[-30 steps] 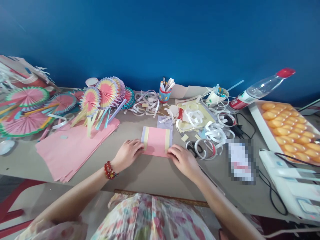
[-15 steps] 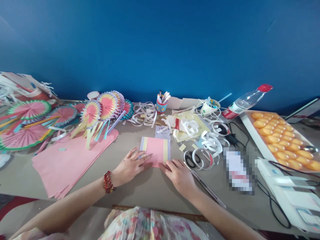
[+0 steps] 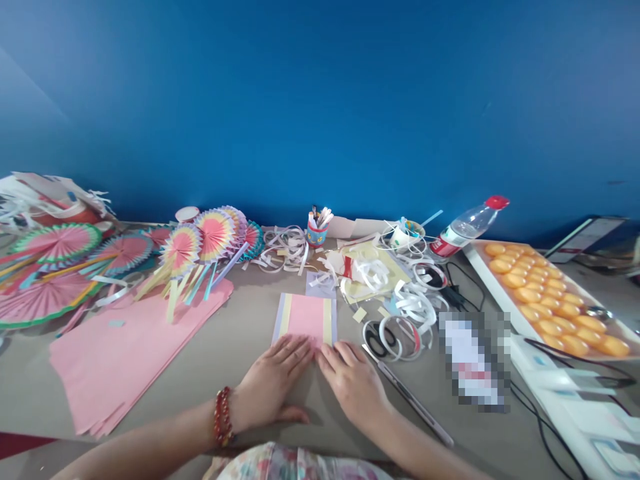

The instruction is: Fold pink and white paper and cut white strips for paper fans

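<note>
A pink sheet of paper [image 3: 307, 315] with cream and lilac strips along its left and right sides lies flat on the table in front of me. My left hand [image 3: 273, 380] rests palm down on its near edge, fingers stretched forward and thumb out to the side; a red bead bracelet circles that wrist. Beside it, my right hand [image 3: 353, 380] touches the near right corner with its fingers laid flat. The hands cover the paper's near edge. Just right of my right hand lie scissors [image 3: 380, 339] and a slim grey cutter-like tool [image 3: 415, 403].
Pleated paper fans [image 3: 215, 235] and a stack of pink paper [image 3: 135, 353] lie left. White paper strips [image 3: 415, 303] are heaped behind and right, near a pen cup [image 3: 317, 233]. A plastic bottle [image 3: 467, 227] and a box of yellow domed pieces [image 3: 550, 293] stand right.
My left hand has moved from the paper's left side to its near edge and now lies flat beside my right. The right fingers have straightened. The view has tilted up a little.
</note>
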A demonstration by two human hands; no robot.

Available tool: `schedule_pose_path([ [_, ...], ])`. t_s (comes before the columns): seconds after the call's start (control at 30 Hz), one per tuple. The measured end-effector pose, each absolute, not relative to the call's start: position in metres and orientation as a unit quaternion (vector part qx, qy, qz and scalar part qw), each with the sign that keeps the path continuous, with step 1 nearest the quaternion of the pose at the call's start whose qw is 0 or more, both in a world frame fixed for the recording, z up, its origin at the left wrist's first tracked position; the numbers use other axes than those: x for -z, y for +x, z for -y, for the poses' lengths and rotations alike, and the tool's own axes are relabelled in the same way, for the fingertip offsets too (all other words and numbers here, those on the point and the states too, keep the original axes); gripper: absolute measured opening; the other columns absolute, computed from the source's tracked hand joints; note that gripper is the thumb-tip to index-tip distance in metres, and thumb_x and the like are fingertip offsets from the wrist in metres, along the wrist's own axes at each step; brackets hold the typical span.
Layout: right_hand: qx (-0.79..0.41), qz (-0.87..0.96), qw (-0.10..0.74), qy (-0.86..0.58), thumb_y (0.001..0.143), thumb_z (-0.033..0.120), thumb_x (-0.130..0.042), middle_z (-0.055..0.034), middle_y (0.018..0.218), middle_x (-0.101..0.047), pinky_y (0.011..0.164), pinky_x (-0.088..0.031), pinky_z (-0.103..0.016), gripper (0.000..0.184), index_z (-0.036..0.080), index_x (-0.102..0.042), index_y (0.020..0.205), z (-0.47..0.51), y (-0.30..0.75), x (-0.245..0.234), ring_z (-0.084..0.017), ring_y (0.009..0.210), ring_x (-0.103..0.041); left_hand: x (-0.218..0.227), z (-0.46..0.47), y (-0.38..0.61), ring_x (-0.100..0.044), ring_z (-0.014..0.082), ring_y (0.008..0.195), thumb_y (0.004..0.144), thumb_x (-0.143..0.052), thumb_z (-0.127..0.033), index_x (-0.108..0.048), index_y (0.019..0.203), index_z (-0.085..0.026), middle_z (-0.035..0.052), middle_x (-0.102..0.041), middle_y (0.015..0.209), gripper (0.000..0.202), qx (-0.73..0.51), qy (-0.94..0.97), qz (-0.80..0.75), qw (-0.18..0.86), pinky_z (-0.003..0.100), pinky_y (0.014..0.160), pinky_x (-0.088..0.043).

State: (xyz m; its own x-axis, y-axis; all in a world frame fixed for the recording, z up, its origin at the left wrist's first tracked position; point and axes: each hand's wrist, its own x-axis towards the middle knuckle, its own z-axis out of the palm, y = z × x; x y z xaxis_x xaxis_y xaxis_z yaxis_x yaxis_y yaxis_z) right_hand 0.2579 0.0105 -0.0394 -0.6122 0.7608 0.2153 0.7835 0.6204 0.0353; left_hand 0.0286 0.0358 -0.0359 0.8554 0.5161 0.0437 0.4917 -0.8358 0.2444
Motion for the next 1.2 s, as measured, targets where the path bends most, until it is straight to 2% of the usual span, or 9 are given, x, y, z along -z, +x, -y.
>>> schedule_pose_path([
  [0.07, 0.055, 0.894, 0.089, -0.435, 0.086, 0.019, -0.06, -0.0045, 0.116, -0.068, 0.093, -0.043, -0.037, 0.032, 0.02, -0.066, 0.118, -0.009, 0.259, 0.041, -0.023, 0.102, -0.054, 0.037, -0.036, 0.027, -0.025, 0.0331, 0.144, 0.081, -0.037, -0.081, -0.012, 0.155, -0.01, 0.0174, -0.026, 0.156, 0.106, -0.052, 0.955, -0.262, 0.13, 0.048, 0.119, -0.016],
  [0.23, 0.011, 0.865, 0.106, -0.49, 0.09, 0.024, -0.056, -0.0057, 0.127, -0.064, 0.098, -0.042, -0.036, 0.045, 0.02, -0.054, 0.135, 0.004, 0.262, 0.044, -0.023, 0.11, -0.055, 0.037, -0.037, 0.024, -0.021, 0.034, 0.146, 0.08, -0.037, -0.082, -0.008, 0.155, -0.011, 0.0167, -0.019, 0.158, 0.108, -0.042, 0.953, -0.256, 0.156, 0.05, 0.119, -0.015],
  [0.37, -0.025, 0.876, 0.105, -0.469, 0.091, 0.036, -0.054, -0.0092, 0.146, -0.047, 0.107, -0.036, -0.039, 0.064, 0.017, -0.034, 0.149, 0.013, 0.27, 0.043, -0.025, 0.128, -0.046, 0.037, -0.038, 0.025, -0.021, 0.034, 0.145, 0.078, -0.038, -0.084, -0.007, 0.155, -0.013, 0.0164, -0.017, 0.159, 0.109, -0.035, 0.951, -0.26, 0.163, 0.049, 0.119, -0.014],
  [0.5, -0.025, 0.891, 0.093, -0.444, 0.092, 0.042, -0.051, -0.0111, 0.154, -0.035, 0.11, -0.032, -0.045, 0.075, 0.015, -0.02, 0.154, 0.017, 0.277, 0.047, -0.027, 0.137, -0.037, 0.036, -0.037, 0.026, -0.02, 0.0326, 0.146, 0.079, -0.035, -0.084, -0.003, 0.155, -0.013, 0.0157, -0.015, 0.159, 0.109, -0.027, 0.95, -0.266, 0.159, 0.047, 0.12, -0.013],
  [0.67, -0.02, 0.895, 0.078, -0.439, 0.091, 0.051, -0.049, -0.0113, 0.155, -0.03, 0.111, -0.03, -0.049, 0.081, 0.012, -0.016, 0.154, 0.016, 0.28, 0.048, -0.029, 0.139, -0.034, 0.035, -0.034, 0.013, -0.022, 0.0307, 0.145, 0.083, -0.032, -0.08, -0.001, 0.155, -0.012, 0.0145, -0.017, 0.159, 0.104, -0.023, 0.949, -0.285, 0.132, 0.045, 0.12, -0.011],
  [0.83, -0.042, 0.898, 0.082, -0.43, 0.09, 0.06, -0.047, -0.0122, 0.154, -0.031, 0.111, -0.029, -0.049, 0.088, 0.012, -0.013, 0.154, 0.014, 0.281, 0.047, -0.03, 0.137, -0.036, 0.037, -0.032, -0.001, -0.025, 0.0311, 0.144, 0.084, -0.034, -0.079, -0.003, 0.155, -0.012, 0.0144, -0.018, 0.159, 0.103, -0.023, 0.946, -0.3, 0.119, 0.045, 0.119, -0.014],
  [1.2, -0.034, 0.899, 0.075, -0.431, 0.09, 0.061, -0.046, -0.0132, 0.154, -0.031, 0.112, -0.027, -0.05, 0.088, 0.011, -0.013, 0.154, 0.015, 0.281, 0.047, -0.03, 0.138, -0.034, 0.034, -0.03, -0.008, -0.03, 0.0305, 0.142, 0.086, -0.038, -0.075, -0.005, 0.156, -0.015, 0.0128, -0.022, 0.158, 0.098, -0.044, 0.938, -0.334, 0.089, 0.046, 0.119, -0.017],
])
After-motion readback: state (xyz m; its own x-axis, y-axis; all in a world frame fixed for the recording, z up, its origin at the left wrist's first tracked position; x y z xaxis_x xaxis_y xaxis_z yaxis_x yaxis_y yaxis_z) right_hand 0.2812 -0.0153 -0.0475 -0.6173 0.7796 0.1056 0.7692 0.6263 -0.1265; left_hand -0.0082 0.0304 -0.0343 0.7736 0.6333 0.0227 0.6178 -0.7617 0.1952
